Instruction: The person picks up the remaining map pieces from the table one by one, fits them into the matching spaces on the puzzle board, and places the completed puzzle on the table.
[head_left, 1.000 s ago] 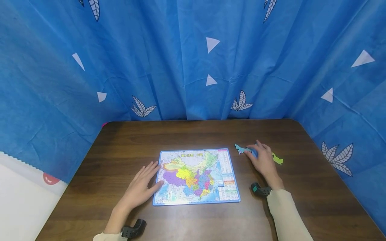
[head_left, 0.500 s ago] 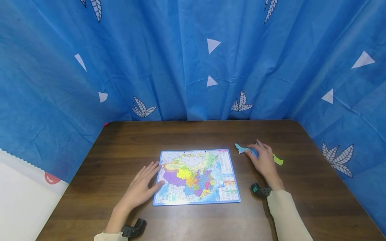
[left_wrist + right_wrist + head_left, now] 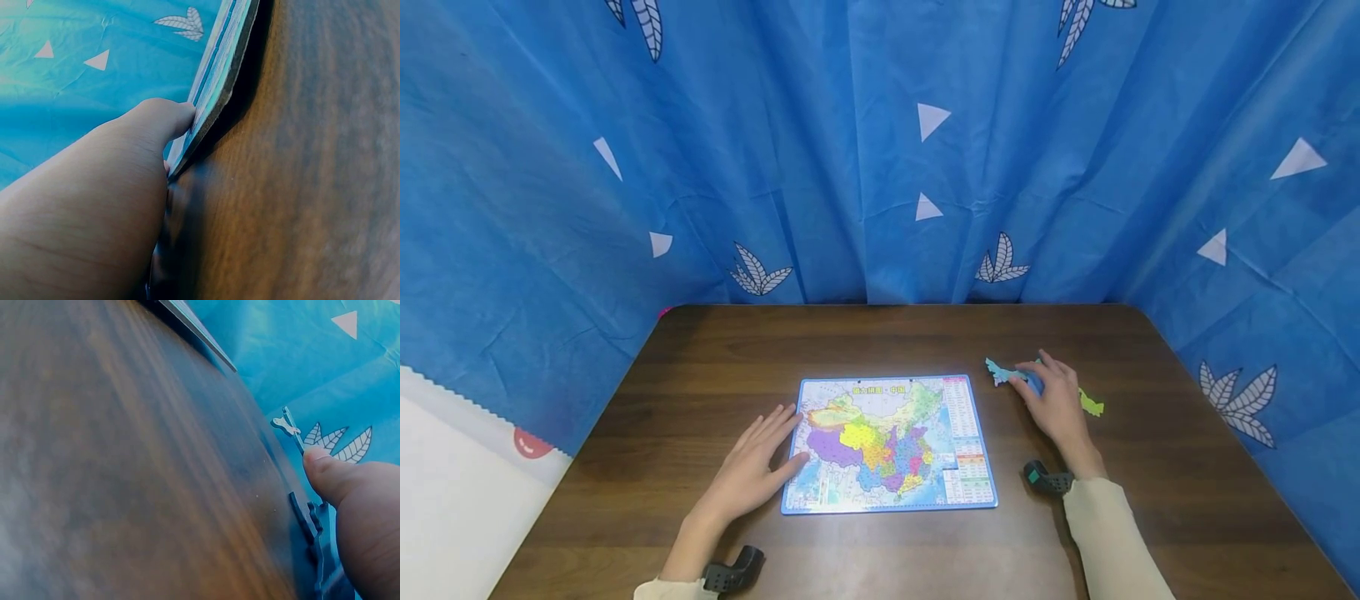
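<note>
A map puzzle board [image 3: 880, 505] with a blue rim lies flat on the table. In the head view my left hand [image 3: 754, 471] rests at its left edge with fingers spread and fairly straight. The left wrist view shows that thumb [image 3: 175, 117] on the board's edge. To the right of the board, my right hand [image 3: 1057, 406] pinches a light-blue, jagged puzzle piece [image 3: 1000, 372] between thumb and fingers. A bluer piece [image 3: 1035, 383] shows beneath the hand, partly hidden. Beside the hand lies a yellow-green puzzle piece [image 3: 1092, 404].
The brown wooden table [image 3: 880, 333] has a blue curtain [image 3: 865, 150] behind and at its sides. Black wrist devices [image 3: 733, 571] sit on both wrists. Dark-looking pieces [image 3: 317, 544] lie below the thumb in the right wrist view.
The head view has tilted slightly, so everything sits a little lower in it. Both hands keep their places, and no piece has visibly moved.
</note>
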`<state>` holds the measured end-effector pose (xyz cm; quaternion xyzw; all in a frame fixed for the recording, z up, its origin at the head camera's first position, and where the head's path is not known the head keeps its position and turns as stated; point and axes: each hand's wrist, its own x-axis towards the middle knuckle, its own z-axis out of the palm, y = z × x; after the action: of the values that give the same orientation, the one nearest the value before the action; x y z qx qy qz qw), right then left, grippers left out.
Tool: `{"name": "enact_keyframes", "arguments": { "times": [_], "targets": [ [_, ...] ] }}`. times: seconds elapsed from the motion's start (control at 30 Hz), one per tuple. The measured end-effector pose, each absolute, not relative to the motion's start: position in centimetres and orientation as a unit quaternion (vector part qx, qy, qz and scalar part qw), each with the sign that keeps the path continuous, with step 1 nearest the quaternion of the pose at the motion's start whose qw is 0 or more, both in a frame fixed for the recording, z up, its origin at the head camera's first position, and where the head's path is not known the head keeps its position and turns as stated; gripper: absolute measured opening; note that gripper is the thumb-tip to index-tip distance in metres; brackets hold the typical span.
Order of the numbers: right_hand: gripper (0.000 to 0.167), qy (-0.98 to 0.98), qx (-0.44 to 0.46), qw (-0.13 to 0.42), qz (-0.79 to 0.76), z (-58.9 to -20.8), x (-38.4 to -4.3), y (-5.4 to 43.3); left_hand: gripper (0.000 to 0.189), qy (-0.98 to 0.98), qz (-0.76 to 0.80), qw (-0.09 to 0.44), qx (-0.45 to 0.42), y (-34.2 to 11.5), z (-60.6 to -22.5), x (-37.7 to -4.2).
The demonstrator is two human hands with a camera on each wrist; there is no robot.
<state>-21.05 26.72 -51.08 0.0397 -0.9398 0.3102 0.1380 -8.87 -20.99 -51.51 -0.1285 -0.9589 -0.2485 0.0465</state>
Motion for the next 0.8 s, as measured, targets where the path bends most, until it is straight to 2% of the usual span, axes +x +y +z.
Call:
{"name": "enact_keyframes", "arguments": {
  "times": [0.8],
  "targets": [
    [0.037, -0.934, 0.042, 0.162, 0.315, -50.30, -20.85, 25.80, 0.070, -0.959, -0.250, 0.048, -0.128, -21.01, -51.53, -8.84]
  ]
}}
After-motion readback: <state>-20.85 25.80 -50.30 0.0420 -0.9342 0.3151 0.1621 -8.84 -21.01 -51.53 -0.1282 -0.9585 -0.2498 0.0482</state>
